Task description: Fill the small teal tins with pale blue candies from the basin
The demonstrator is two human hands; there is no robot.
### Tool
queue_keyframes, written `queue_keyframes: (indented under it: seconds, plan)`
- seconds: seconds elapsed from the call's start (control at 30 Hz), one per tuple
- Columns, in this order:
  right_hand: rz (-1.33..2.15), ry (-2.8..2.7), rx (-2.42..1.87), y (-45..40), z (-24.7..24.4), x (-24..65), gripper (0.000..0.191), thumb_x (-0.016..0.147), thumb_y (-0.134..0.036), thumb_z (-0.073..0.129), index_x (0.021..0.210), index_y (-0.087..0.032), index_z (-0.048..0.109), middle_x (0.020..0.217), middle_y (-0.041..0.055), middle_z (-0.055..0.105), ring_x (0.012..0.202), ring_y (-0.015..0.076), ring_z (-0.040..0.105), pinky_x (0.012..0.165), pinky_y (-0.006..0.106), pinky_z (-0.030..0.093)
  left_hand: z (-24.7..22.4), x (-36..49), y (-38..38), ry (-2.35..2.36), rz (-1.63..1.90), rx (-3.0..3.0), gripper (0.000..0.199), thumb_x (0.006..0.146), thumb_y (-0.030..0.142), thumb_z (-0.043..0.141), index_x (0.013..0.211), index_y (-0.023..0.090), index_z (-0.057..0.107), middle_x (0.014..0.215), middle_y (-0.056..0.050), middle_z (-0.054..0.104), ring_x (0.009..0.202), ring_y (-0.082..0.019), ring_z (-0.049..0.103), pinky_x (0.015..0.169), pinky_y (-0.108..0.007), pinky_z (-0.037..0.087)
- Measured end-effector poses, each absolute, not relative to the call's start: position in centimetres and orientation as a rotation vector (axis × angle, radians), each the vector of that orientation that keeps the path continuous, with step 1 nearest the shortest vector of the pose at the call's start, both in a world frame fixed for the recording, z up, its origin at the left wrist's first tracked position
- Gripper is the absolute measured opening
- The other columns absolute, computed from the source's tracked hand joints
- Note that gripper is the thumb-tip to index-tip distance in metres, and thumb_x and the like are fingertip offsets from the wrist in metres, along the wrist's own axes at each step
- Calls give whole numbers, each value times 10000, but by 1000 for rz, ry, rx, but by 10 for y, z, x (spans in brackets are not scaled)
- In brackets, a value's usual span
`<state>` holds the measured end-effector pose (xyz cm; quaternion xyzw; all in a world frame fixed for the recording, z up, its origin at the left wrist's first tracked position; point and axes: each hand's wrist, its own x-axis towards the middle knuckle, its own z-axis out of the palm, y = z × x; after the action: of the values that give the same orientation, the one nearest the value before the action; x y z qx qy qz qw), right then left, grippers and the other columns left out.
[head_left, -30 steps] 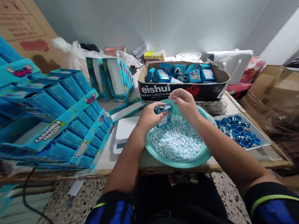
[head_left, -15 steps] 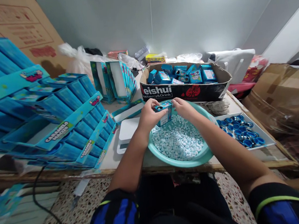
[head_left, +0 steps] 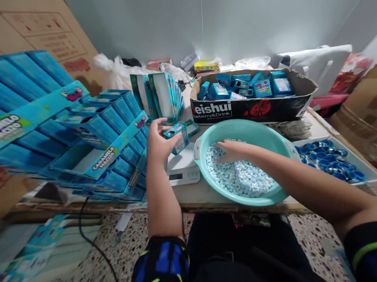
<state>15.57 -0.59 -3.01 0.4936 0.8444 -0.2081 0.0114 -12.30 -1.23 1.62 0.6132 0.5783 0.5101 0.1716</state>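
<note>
My left hand [head_left: 159, 142] grips a small blue candy box [head_left: 179, 137] with a round hole in its top. The box is over the white kitchen scale [head_left: 184, 175]; whether it touches the plate I cannot tell. My right hand [head_left: 232, 150] reaches into the turquoise basin [head_left: 248, 126], its fingertips among the small pale-blue and white candies [head_left: 242, 180]. Thumb and fingers there look apart, though the tips are partly hidden.
Stacked blue display trays [head_left: 109, 158] of boxes rise at left. Behind the basin stands a black carton [head_left: 218, 109] full of blue boxes. At right lies a white tray [head_left: 368, 176] of blue caps. Folded display cartons [head_left: 160, 96] stand farther back.
My left hand has carried the candy box left, from above the basin to over the scale. My right hand has left the box and gone down into the candies. The view has shifted.
</note>
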Motion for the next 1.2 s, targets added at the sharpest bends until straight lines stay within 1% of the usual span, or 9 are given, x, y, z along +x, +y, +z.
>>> queue_keyframes:
  seconds: [0.13,0.2,0.3,0.47,0.6,0.8,0.93,1.07,1.2]
  plan:
    - [-686,2614,1555,-3,-31,161,626,839,-531,769,1348,-185,652,1312,199,652,1153,371,673,946,454,550,-1,-143,-10,1723,1118,1759,639,626,293,893,1218,236,657,1051,-65,707,1035,-286,699,952,-444,570]
    - [-712,2638,1557,-3,-31,164,632,814,-541,791,1333,-202,669,1320,186,656,1150,371,673,942,457,552,-3,-144,-10,1661,1091,1749,644,627,326,910,1217,235,670,1096,-77,712,1059,-289,695,956,-443,572]
    - [-743,2648,1520,-5,-31,167,596,807,-561,800,1283,-219,698,1300,162,670,1098,355,687,908,444,557,0,-142,-12,1536,1284,1676,585,718,429,880,1220,218,666,1136,-93,730,1065,-263,706,936,-397,581]
    - [-687,2571,1437,-11,-24,166,608,847,-570,772,1345,-237,668,1358,146,636,1106,351,679,871,421,550,4,-137,-10,1437,1706,1582,377,955,560,648,1080,209,707,1021,-71,755,943,-195,730,851,-316,580]
    - [-660,2549,1444,-13,-24,165,606,852,-582,768,1345,-244,671,1378,143,627,1065,344,686,793,397,541,2,-133,-7,1467,1813,1540,455,989,634,579,937,206,723,891,-52,746,841,-179,721,760,-297,564]
    - [-653,2661,1404,-9,-33,170,545,851,-561,765,1299,-257,698,1288,122,676,964,306,694,708,369,524,1,-128,-6,1484,2060,1571,480,1044,595,478,894,194,697,821,-37,705,810,-166,694,797,-314,568]
    - [-715,2601,1449,-10,-29,168,527,869,-497,767,1316,-228,699,1369,146,639,1026,334,684,781,396,532,0,-129,-5,1441,2042,1543,447,1022,622,512,921,227,695,848,-46,691,848,-196,696,814,-346,574]
    - [-727,2539,1471,-14,-20,164,506,908,-411,752,1352,-176,688,1382,191,626,1108,374,665,857,426,522,-4,-130,-2,1526,1945,1556,494,1006,681,495,950,232,696,878,-47,685,895,-196,694,837,-321,567]
    - [-746,2513,1462,-15,-15,165,511,918,-406,745,1376,-191,679,1387,173,627,1135,380,664,887,436,521,-5,-127,-1,1565,1926,1614,484,1019,645,490,941,215,699,868,-37,675,872,-179,696,830,-292,555]
